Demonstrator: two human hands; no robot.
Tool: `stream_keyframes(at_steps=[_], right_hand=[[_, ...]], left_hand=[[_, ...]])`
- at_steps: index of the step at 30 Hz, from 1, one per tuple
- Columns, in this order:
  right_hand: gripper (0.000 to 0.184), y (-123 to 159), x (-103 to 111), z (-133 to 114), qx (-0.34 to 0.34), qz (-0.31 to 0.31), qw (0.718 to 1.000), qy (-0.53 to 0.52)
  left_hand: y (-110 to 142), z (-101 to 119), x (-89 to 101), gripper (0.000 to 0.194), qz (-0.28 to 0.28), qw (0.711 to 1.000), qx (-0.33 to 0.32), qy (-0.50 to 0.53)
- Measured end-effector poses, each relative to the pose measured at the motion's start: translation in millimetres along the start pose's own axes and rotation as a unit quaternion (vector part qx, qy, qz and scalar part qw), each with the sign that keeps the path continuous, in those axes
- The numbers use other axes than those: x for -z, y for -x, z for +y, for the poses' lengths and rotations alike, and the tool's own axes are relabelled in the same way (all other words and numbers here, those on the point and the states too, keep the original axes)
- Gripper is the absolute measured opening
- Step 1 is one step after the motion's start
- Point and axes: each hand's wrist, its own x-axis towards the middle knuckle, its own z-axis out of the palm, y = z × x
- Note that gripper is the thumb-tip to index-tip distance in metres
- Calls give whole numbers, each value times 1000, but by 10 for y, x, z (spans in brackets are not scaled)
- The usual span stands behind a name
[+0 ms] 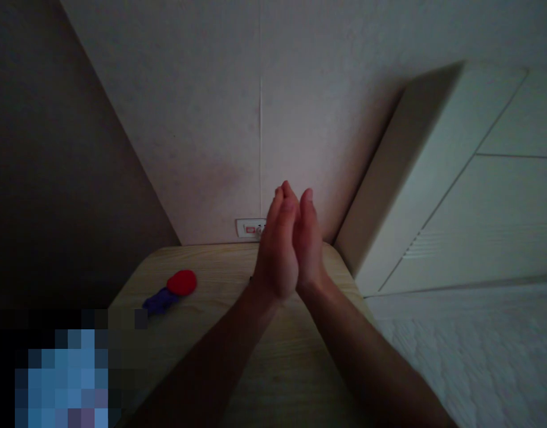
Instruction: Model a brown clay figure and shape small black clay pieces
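Aslant, purple piece [161, 301] toward disc [182, 282], hands [277, 255] [307, 244] together

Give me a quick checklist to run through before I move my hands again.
1. Both hands in view: ok, left hand and right hand are raised together, palms facing.
2. Space between the palms empty: cannot tell, the hands hide it.
3. Red disc and purple piece on the table: ok, both lie towards its left side.
4. Disc apart from the purple piece: not ok, they meet.
5. Wall socket fully visible: not ok, the hands cover part of it.
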Motion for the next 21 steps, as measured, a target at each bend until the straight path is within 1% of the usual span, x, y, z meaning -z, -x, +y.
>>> stream_keyframes(at_steps=[2, 3, 5, 6, 7, 8, 9, 11, 14, 16, 17, 19, 20, 21], right_hand=[[84, 144, -133, 79, 12, -49, 999, 2], [80, 221, -191, 104, 30, -69, 997, 19], [76, 372, -281, 107, 59, -99, 991, 69], [76, 440, -312, 85, 66, -116, 987, 90], [75, 503, -336, 51, 72, -127, 983, 108], [72, 559, -355, 9, 79, -136, 980, 121], [68, 607, -369, -35, 86, -145, 977, 131], [63, 679, -388, -106, 96, -159, 972, 145], [67, 689, -391, -111, 95, -155, 972, 152], [73, 609, -359, -45, 84, -130, 976, 152], [77, 543, -328, 0, 80, -108, 980, 148], [87, 375, -229, 87, 64, -45, 987, 143], [91, 280, -161, 121, 56, -20, 989, 139], [92, 184, -83, 145, 57, -4, 989, 135]], left_hand=[[-150, 83, 90, 43, 13, 999, 19, 43], [-211, 145, 128, 45, 28, 998, 35, 47], [-296, 281, 191, 47, 102, 992, 63, 35], [-322, 343, 219, 50, 126, 988, 78, 32], [-340, 394, 249, 53, 143, 985, 90, 34], [-352, 431, 281, 56, 148, 983, 98, 37], [-361, 453, 317, 59, 145, 984, 97, 40], [-375, 453, 386, 63, 123, 988, 88, 44], [-372, 381, 424, 68, 89, 991, 88, 43], [-339, 312, 371, 66, 74, 993, 82, 47], [-311, 277, 322, 62, 65, 993, 80, 53], [-231, 210, 201, 50, 19, 993, 68, 91], [-180, 180, 137, 47, -9, 992, 61, 112], [-123, 149, 76, 44, -34, 990, 56, 125]])
